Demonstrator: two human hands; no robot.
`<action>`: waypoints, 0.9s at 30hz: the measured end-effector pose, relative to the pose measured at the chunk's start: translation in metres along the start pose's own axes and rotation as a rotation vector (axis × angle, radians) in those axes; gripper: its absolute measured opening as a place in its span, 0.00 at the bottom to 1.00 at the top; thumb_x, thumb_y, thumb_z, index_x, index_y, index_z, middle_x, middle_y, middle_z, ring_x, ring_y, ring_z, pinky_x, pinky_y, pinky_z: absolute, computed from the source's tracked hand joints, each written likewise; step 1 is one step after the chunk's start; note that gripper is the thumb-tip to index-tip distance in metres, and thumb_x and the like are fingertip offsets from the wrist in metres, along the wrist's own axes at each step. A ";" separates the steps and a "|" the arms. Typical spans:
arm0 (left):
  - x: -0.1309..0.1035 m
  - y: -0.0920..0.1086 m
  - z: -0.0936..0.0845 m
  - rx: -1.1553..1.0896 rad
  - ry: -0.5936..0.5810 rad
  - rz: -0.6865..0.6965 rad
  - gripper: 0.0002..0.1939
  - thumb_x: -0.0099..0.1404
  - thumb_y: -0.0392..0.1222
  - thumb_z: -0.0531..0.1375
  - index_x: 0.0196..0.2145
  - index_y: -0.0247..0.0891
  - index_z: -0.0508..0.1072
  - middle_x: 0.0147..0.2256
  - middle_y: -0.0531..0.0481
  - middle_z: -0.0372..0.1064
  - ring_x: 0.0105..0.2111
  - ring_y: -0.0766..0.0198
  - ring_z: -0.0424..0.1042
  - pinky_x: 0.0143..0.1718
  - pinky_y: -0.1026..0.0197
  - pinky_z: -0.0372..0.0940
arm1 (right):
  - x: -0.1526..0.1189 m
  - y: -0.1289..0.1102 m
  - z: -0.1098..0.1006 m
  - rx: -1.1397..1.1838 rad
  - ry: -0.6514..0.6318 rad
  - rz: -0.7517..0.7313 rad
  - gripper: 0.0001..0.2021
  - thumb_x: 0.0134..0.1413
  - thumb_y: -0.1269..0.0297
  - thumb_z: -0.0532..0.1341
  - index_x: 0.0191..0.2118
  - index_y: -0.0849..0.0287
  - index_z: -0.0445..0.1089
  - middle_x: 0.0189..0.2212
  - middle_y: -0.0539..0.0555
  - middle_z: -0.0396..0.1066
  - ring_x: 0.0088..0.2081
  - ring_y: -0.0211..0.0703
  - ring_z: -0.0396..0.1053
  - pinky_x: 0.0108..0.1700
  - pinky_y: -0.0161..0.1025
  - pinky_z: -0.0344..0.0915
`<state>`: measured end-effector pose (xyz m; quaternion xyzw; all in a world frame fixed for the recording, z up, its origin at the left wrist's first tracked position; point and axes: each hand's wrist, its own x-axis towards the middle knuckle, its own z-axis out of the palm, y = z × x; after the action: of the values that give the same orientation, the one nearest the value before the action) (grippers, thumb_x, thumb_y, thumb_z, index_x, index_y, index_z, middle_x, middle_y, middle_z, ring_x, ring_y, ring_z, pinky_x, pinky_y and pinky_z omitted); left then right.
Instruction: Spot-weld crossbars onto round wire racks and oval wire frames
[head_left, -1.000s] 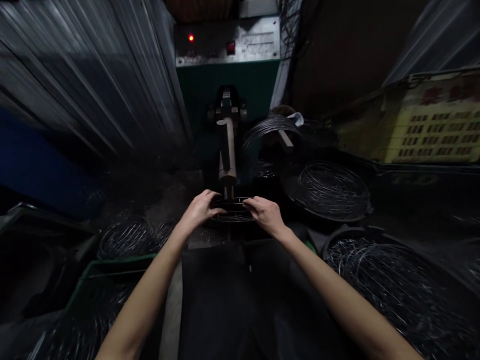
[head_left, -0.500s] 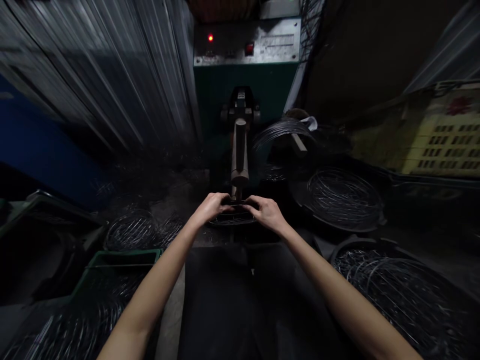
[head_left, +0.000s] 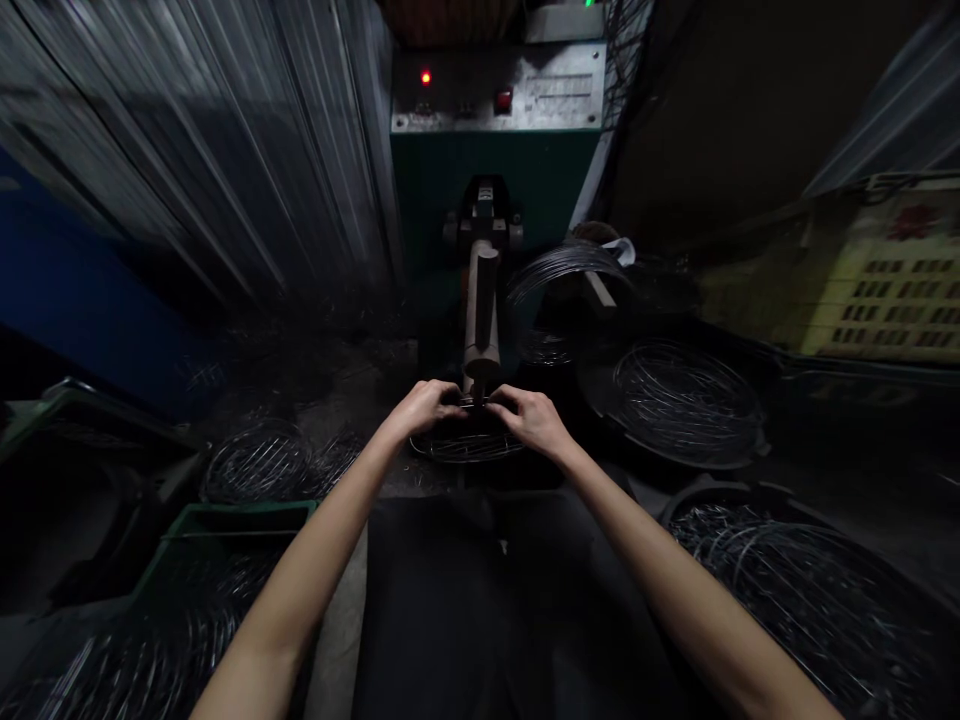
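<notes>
My left hand and my right hand grip a round wire frame from either side, thumbs and fingers pinched on its far edge. That edge lies at the tip of a machine's pale metal arm, between my fingertips. The rest of the frame hangs below my hands, tilted toward me, with thin rings and short cross wires. Behind the arm stands a green machine, its grey panel showing a lit red lamp. Darkness hides the exact contact point.
Bundled wire rings hang right of the arm. Round tubs of wire rings and loose wire pieces stand at right, below a yellow crate. At left are a green crate, wire coils and corrugated metal sheeting.
The wire frame hangs slightly lower and shows more of its rings below my hands. My hands stay at the arm tip. A green light now shows at the top; the camera view has shifted slightly.
</notes>
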<state>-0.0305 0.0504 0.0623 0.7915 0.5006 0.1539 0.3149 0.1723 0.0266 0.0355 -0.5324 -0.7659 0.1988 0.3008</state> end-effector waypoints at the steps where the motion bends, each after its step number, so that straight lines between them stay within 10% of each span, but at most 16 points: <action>1: 0.000 -0.001 0.000 -0.007 -0.009 -0.006 0.14 0.54 0.47 0.62 0.35 0.36 0.75 0.32 0.51 0.73 0.34 0.62 0.70 0.33 0.66 0.61 | 0.000 -0.001 0.000 0.023 0.004 -0.006 0.06 0.54 0.61 0.60 0.35 0.53 0.73 0.32 0.49 0.75 0.33 0.43 0.71 0.35 0.36 0.62; 8: 0.005 -0.002 -0.001 0.012 -0.034 -0.053 0.18 0.52 0.51 0.61 0.37 0.36 0.75 0.33 0.50 0.73 0.34 0.61 0.70 0.34 0.65 0.61 | -0.023 0.037 -0.013 0.168 0.291 0.033 0.10 0.54 0.57 0.57 0.35 0.57 0.72 0.34 0.53 0.72 0.32 0.40 0.67 0.36 0.37 0.64; 13: 0.002 -0.010 -0.002 -0.016 -0.054 -0.057 0.20 0.52 0.53 0.61 0.37 0.37 0.75 0.33 0.51 0.73 0.36 0.59 0.70 0.36 0.63 0.62 | -0.040 0.070 -0.012 0.175 0.110 0.069 0.11 0.57 0.57 0.53 0.36 0.56 0.70 0.34 0.52 0.72 0.37 0.43 0.69 0.42 0.39 0.63; 20: -0.023 -0.013 0.001 0.084 0.214 0.022 0.21 0.54 0.53 0.62 0.43 0.39 0.73 0.43 0.47 0.71 0.42 0.59 0.70 0.45 0.61 0.63 | -0.039 0.024 -0.001 -0.122 0.158 -0.063 0.11 0.61 0.58 0.54 0.36 0.54 0.72 0.29 0.51 0.69 0.31 0.39 0.67 0.32 0.34 0.58; 27: -0.018 0.006 0.020 0.205 0.027 0.078 0.12 0.59 0.42 0.59 0.41 0.36 0.73 0.36 0.47 0.73 0.37 0.61 0.71 0.40 0.64 0.62 | -0.035 -0.003 0.003 -0.130 0.025 -0.046 0.10 0.60 0.59 0.55 0.40 0.51 0.73 0.29 0.50 0.69 0.32 0.38 0.67 0.31 0.33 0.57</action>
<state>-0.0233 0.0257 0.0526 0.8364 0.4867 0.1249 0.2192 0.1770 -0.0071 0.0265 -0.5353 -0.7856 0.1349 0.2795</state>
